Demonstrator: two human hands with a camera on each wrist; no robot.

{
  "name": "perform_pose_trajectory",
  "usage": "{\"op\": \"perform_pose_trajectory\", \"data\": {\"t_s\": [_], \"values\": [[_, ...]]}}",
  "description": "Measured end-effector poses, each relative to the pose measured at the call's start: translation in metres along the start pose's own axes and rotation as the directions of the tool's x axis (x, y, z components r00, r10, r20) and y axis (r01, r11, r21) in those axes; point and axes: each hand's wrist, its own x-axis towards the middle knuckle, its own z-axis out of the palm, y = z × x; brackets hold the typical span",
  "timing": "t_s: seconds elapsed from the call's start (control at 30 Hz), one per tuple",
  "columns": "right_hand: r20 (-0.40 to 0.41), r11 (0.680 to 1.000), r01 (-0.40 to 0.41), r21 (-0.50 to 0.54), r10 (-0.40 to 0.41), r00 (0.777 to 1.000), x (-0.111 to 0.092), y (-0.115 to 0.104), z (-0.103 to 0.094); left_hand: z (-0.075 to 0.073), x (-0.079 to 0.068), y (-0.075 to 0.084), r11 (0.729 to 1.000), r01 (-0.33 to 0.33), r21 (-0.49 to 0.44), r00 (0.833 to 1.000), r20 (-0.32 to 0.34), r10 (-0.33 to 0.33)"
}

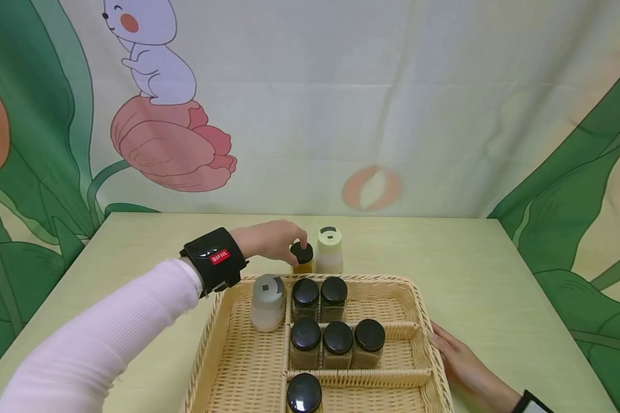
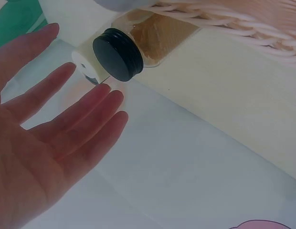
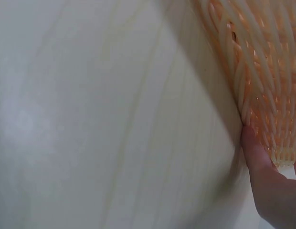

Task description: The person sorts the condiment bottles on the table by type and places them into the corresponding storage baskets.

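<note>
At the far side of the wicker basket [image 1: 415,292], my left hand [image 1: 271,240] reaches over a black-lidded jar [image 1: 302,252] of yellow-brown powder. In the left wrist view, the fingers [image 2: 98,102] are spread and extended beside the jar's black lid [image 2: 117,55]. Close to that jar stands a white shaker bottle [image 1: 330,250] with a pale greenish top. My right hand [image 1: 462,364] rests against the basket's right outer wall, its fingers fairly straight. Low on the woven side [image 3: 262,90], a digit touches the wicker in the right wrist view.
Dividers split the basket into compartments. Several black-lidded jars [image 1: 337,341] stand in the middle rows, and another jar [image 1: 304,394] is nearer the front. A grey-topped shaker [image 1: 267,304] occupies the left compartment. Behind the pale table [image 1: 470,258] hangs a printed curtain [image 1: 299,115].
</note>
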Motion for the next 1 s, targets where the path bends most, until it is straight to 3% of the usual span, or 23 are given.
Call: {"op": "perform_pose_trajectory", "data": {"t_s": [0.17,0.47,1.0], "values": [[0.0,1.0,0.003,0.0,-0.003,1.0,-0.001,0.0,0.0,-0.001,0.01,-0.002,1.0,0.004,0.024,1.0,-0.003,-0.004],[-0.069,1.0,-0.026,-0.01,0.026,0.997,0.0,0.0,0.004,0.003,0.023,-0.002,0.999,0.032,0.038,0.999,0.035,-0.034],[-0.006,1.0,-0.003,0.021,0.003,1.0,0.0,0.0,0.001,0.011,0.037,0.001,0.995,0.027,0.1,0.998,0.057,-0.033]]}}
